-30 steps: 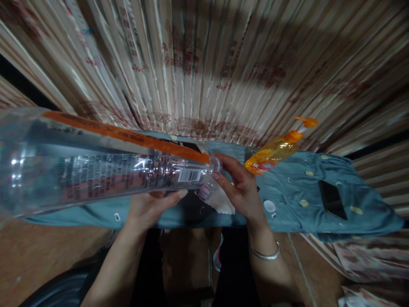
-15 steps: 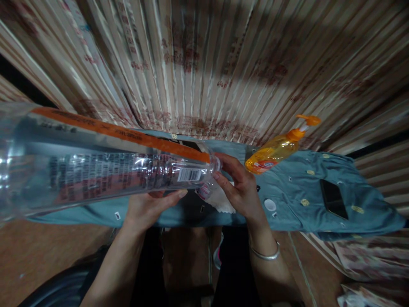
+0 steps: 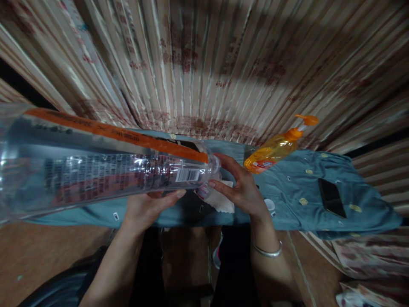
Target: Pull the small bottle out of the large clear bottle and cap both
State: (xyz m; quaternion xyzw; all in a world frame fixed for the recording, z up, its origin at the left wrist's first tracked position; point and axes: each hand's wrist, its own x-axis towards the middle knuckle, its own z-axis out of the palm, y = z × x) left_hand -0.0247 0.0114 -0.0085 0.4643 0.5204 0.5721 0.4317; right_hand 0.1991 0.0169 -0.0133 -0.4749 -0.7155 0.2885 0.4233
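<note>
A large clear plastic bottle (image 3: 134, 170) with an orange-edged label and a barcode lies tilted across the view, its neck toward the right. My left hand (image 3: 153, 209) is closed around it from below, thumb along its near side; the other fingers are mostly hidden. At the neck, my right hand (image 3: 241, 187) has its index finger on the far side and its thumb lower on the near side, loosely around it. Below the neck, a small clear bottle (image 3: 203, 191) with a pinkish label is partly hidden, beside a white tissue (image 3: 223, 200).
An orange pump bottle (image 3: 271, 151) with yellow liquid stands to the right on the teal cloth (image 3: 294, 179). A black phone (image 3: 332, 198) and a white round cap (image 3: 269, 204) lie on that cloth. Pleated curtains (image 3: 204, 64) hang behind.
My right thumb has moved down and slightly away from the large bottle's neck, and the right wrist has shifted a little right. My left hand keeps its hold.
</note>
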